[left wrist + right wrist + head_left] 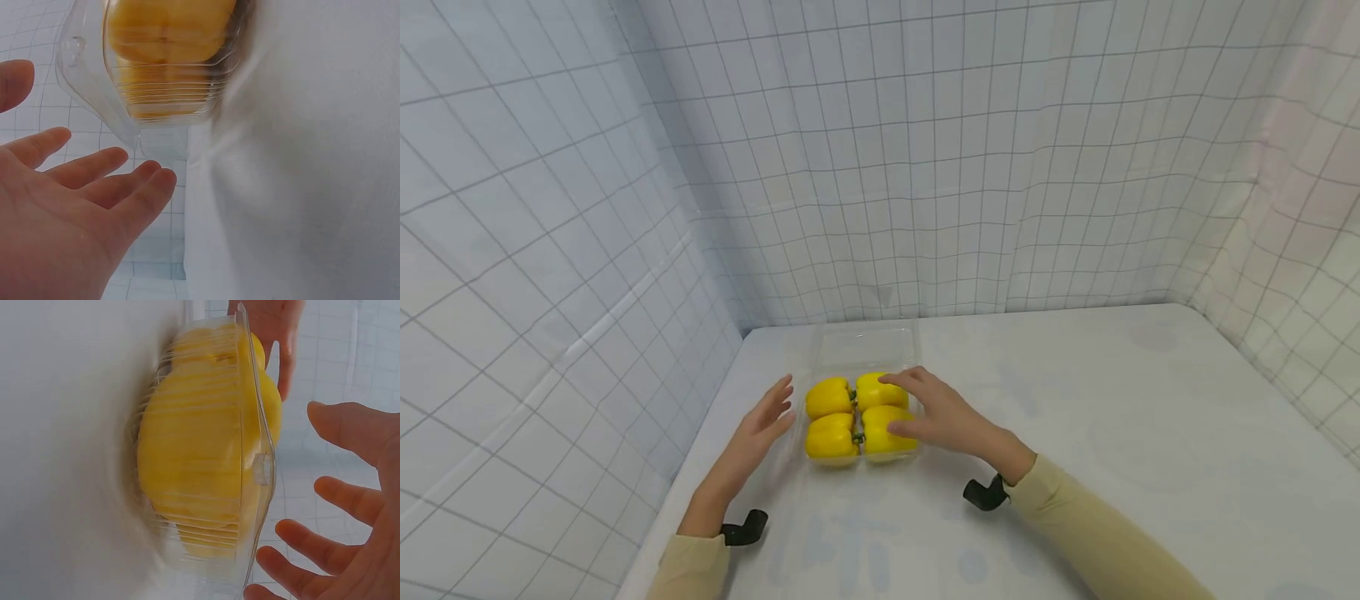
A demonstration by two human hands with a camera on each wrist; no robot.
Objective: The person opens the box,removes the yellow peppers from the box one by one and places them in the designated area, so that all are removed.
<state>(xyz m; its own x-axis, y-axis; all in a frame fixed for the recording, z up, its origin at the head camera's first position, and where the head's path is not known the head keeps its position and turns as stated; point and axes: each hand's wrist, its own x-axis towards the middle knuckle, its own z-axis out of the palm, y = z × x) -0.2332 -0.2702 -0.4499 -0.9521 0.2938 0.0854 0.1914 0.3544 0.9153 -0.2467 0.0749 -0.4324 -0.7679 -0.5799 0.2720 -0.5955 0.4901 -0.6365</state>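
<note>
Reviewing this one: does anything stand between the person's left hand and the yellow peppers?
From the side, yes: the clear container, whose wall and rim come between the left hand and the yellow peppers. From above, nothing visible blocks the left pair; the lid lies open beyond.

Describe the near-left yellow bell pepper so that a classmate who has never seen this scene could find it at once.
On the white tabletop sits a clear plastic clamshell. Four yellow bell peppers lie in it, two by two. Only the near-left pepper is both in the row farther from the open lid and on the side of the left hand.
</note>
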